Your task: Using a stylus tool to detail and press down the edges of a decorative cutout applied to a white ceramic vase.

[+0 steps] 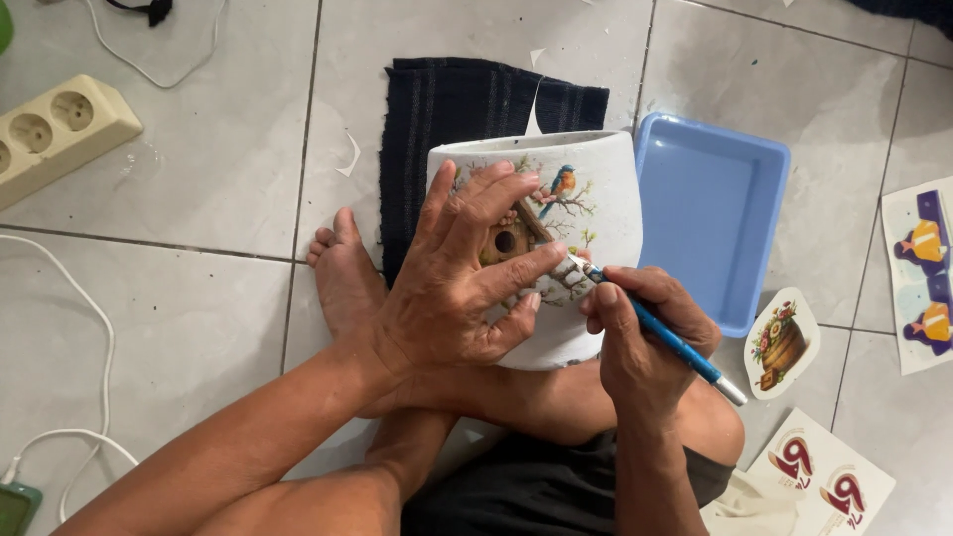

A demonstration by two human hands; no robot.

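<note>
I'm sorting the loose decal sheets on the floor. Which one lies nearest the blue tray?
The rounded flower-basket decal, just below the blue tray's corner; the fish sheet and red-emblem sheet lie farther.
</note>
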